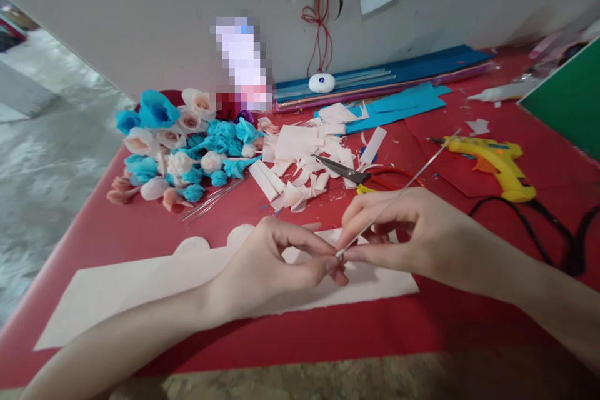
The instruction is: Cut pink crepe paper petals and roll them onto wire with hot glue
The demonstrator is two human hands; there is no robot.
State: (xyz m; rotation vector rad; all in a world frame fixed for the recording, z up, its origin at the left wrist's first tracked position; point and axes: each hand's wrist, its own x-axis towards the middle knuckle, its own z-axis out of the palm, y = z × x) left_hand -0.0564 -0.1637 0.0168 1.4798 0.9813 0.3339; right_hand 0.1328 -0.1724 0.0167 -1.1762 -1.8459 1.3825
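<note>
Open red tabletop edges the pale paper, left hand and right hand pinching one wire.

"Pinching what, down there?"
"A thin wire — gripped at its near end by left hand and right hand alike, just above pale paper on a red table."
"And beyond?"
"Scissors among paper scraps, with a yellow glue gun off to the right — and blue and pale paper flowers heaped on the left."
</note>
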